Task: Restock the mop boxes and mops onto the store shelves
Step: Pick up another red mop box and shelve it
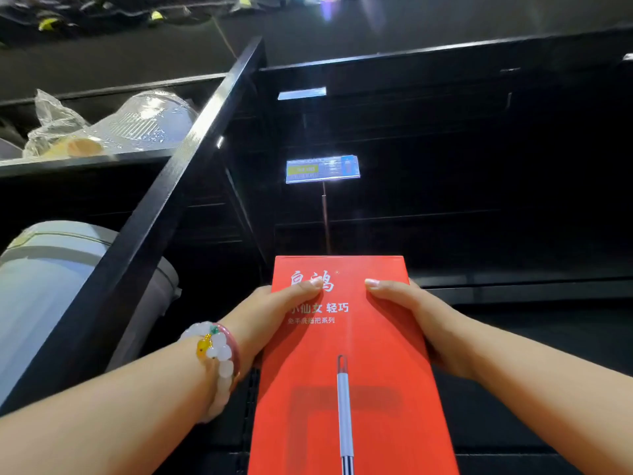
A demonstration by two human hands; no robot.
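Observation:
A long red mop box with white lettering and a printed mop handle points away from me into a dark black shelf bay. My left hand, with a bead bracelet on the wrist, grips the box's left edge, thumb lying across the top face. My right hand grips the right edge the same way, thumb on top. The fingers of both hands are hidden under the box. The box's far end is at the front edge of the shelf.
A price tag stands on a thin rod behind the box. A black upright post divides the bays. To the left, pale grey buckets sit on a lower shelf, plastic-wrapped goods above.

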